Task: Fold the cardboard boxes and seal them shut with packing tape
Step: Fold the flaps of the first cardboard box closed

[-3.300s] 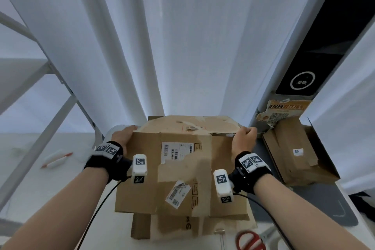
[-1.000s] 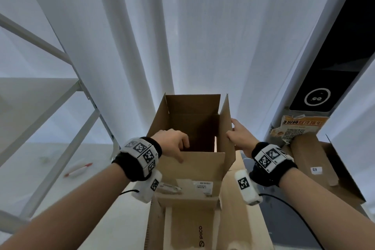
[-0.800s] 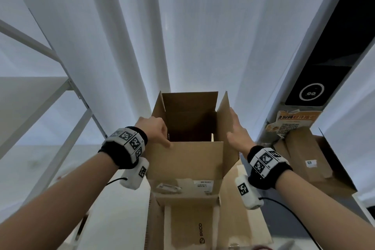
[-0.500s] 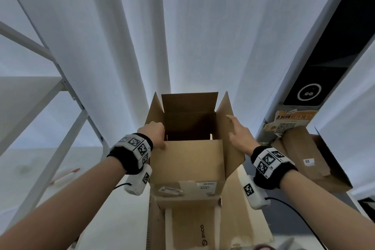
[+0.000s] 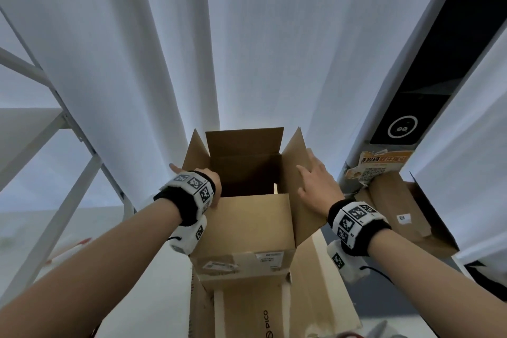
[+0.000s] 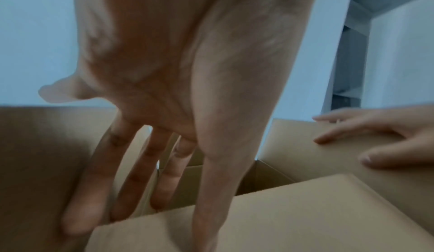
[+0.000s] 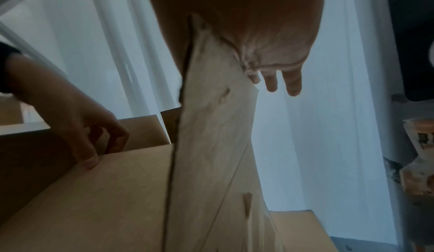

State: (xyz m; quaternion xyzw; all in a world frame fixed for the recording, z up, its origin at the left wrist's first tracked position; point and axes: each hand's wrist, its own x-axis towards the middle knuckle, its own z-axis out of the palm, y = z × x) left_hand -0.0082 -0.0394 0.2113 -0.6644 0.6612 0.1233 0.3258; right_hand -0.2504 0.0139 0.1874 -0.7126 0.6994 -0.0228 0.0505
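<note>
Your left hand [image 5: 212, 186] sits at the near-left corner of the open box [image 5: 247, 222]. The left wrist view shows its fingers [image 6: 131, 172] straight and spread, lying down the inside of the left flap [image 5: 195, 151], with the thumb over the edge of the near flap [image 5: 251, 221]. That grip is wide and clasps nothing; it only presses on card.

Your right hand [image 5: 315, 186] lies flat on the outside of the right flap [image 5: 295, 152]. Its fingers [image 7: 291, 81] are straight and reach past the flap's top edge. This grip is wide too, palm against the card.

The box stands upright between your two hands, mouth up, all four flaps raised. The far flap [image 5: 244, 141] stands behind the dark hollow, beyond both grips. Two labels [image 5: 267, 256] sit on the near wall below your left wrist.

Under the box lies flattened cardboard [image 5: 315, 296] printed PICO, on the tabletop [image 5: 153, 296]. Well to the right of your right hand rests another opened box [image 5: 403, 211], beneath a torn orange notice [image 5: 381, 164]. White curtains [image 5: 247, 35] hang behind everything.
</note>
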